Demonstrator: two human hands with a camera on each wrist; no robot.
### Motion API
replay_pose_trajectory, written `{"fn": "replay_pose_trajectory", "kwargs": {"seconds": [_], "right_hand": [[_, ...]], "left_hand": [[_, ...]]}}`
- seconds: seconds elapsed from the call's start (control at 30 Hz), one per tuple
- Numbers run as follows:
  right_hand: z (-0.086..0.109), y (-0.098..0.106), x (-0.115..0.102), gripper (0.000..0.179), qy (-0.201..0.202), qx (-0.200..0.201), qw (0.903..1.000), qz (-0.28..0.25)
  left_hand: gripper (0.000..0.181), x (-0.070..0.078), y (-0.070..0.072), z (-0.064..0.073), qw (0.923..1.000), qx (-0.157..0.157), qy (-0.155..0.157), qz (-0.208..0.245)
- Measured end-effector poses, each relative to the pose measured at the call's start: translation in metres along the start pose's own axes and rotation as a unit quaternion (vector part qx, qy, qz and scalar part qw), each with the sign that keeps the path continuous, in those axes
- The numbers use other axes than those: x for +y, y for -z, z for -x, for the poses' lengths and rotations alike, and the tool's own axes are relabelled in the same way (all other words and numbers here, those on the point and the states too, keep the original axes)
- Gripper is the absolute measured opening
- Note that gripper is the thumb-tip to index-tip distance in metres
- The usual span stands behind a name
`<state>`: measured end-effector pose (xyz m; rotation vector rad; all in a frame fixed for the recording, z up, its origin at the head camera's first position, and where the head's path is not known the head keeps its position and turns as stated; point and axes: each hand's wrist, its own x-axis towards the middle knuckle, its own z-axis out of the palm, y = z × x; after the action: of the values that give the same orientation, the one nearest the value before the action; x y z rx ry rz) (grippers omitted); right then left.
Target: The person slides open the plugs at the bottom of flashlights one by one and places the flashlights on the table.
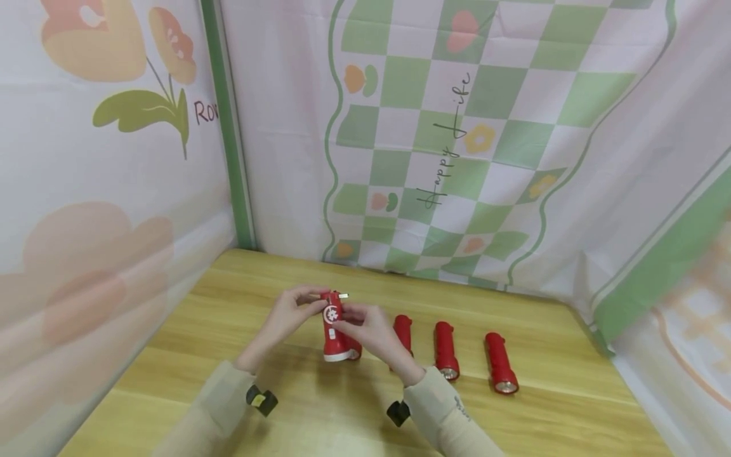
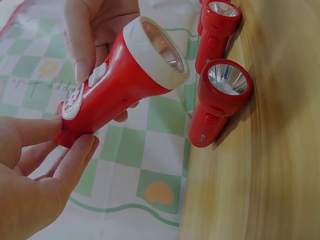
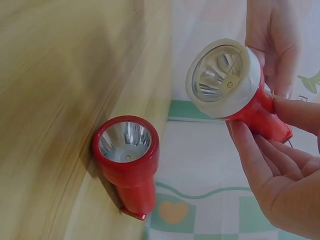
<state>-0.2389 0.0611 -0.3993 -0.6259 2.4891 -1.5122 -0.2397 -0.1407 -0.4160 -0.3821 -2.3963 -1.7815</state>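
A white-rimmed red flashlight (image 2: pixel 115 85) is up in the person's two hands, just above the wooden table (image 1: pixel 297 412), its lens end pointing down toward the person. The left hand (image 1: pixel 294 313) pinches the tail end, thumb on one side and fingers on the other. The right hand (image 1: pixel 368 329) holds the body farther along, its thumb by the white switch (image 2: pixel 98 74) and round flower emblem (image 2: pixel 73 101). A small metal prong (image 1: pixel 344 296) sticks out sideways at the tail. Another all-red flashlight (image 3: pixel 131 167) lies on the table just past the held one, partly hidden by it. Three more red flashlights (image 1: pixel 445 346) lie in a row to the right, apart from one another, the nearest partly covered by the right arm.
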Motion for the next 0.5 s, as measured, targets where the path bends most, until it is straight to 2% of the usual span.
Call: {"fn": "replay_pose_trajectory", "kwargs": {"seconds": [0.3,0.5], "right_hand": [[-0.0003,-0.0020,0.0061,0.044,0.015,-0.013,0.9998,0.009],[0.0006,-0.0045,0.0070,0.055,0.029,-0.034,0.9988,0.019]], "left_hand": [[0.035,-0.0012,0.0013,-0.0011,0.9983,-0.015,0.032,0.047],[0.033,-0.0023,0.0029,-0.0036,0.9976,-0.009,0.048,0.050]]}}
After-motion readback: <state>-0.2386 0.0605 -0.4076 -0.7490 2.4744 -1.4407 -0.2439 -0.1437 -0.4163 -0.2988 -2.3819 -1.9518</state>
